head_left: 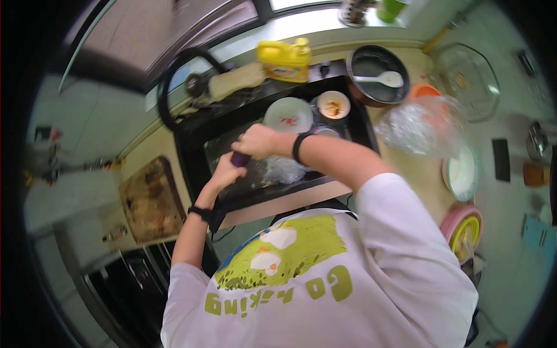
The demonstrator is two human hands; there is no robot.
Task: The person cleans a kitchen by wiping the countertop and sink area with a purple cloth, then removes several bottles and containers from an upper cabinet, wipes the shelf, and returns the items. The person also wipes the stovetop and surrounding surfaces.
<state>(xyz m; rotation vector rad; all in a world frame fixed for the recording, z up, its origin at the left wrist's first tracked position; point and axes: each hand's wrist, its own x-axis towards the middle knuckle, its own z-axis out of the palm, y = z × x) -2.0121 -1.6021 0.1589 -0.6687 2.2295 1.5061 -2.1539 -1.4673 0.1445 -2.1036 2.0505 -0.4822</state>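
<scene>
Over the left part of a dark sink [278, 194], my left hand [227, 171] is wrapped around a deep-purple item [240, 159], perhaps an eggplant; only a short part of it shows between my hands. My right hand [256, 141] is closed at its upper end, knuckles up, and whatever lies inside that fist is hidden. Just right of my hands, a crumpled clear plastic bag [285, 169] with pale scraps beside it rests in the sink. Behind my right hand stands a white bowl [283, 108] with red marks. A smaller bowl [333, 104] holds reddish-brown residue.
A black faucet [163, 95] arches at the sink's left. Behind are a yellow detergent jug [285, 61] and a dark pot [354, 93] with a white rice paddle [389, 79]. Plastic bags [417, 126] lie right; a stained cutting board [150, 200] lies left.
</scene>
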